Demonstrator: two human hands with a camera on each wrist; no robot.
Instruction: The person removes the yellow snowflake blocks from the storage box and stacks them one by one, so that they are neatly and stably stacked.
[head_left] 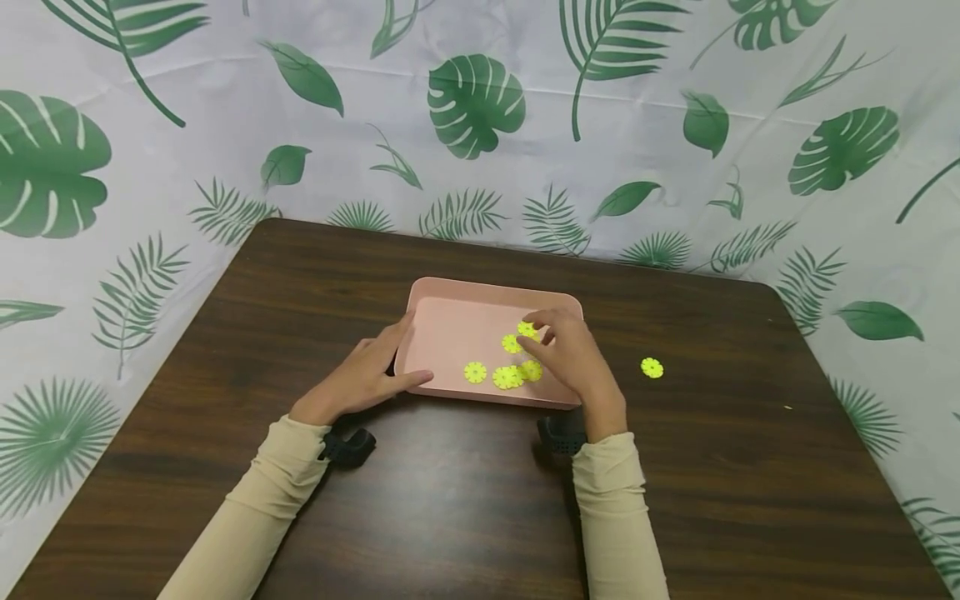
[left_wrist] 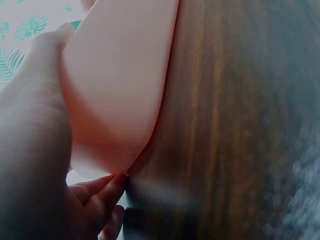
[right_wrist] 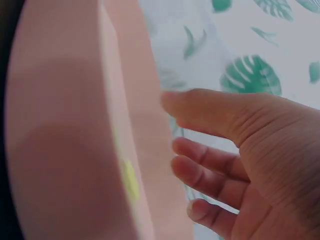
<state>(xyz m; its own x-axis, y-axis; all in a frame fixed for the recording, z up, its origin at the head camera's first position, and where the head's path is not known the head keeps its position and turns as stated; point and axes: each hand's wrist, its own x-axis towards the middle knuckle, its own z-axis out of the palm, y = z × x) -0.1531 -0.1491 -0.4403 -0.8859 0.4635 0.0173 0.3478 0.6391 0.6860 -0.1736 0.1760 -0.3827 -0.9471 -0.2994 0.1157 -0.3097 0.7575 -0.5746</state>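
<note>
A shallow pink tray (head_left: pixel 450 329) lies on the table. My left hand (head_left: pixel 360 375) grips its left end; in the left wrist view the thumb lies along the rim and the fingertips (left_wrist: pixel 117 182) touch the outer wall. Several yellow flower-shaped discs lie in the tray, one alone near the front (head_left: pixel 475 372), others in an overlapping cluster (head_left: pixel 507 377). Over the tray's right part is my right hand (head_left: pixel 573 354), fingers bent, thumb apart from them, holding nothing visible. Close to its fingertips are two more discs, one of them partly covered (head_left: pixel 527 329).
One yellow flower disc (head_left: pixel 652 367) lies on the dark wood table (head_left: pixel 450 500), to the right of the tray. A leaf-patterned cloth (head_left: pixel 337 167) hangs behind the table. Black wrist cameras (head_left: pixel 349 447) sit low over the tabletop.
</note>
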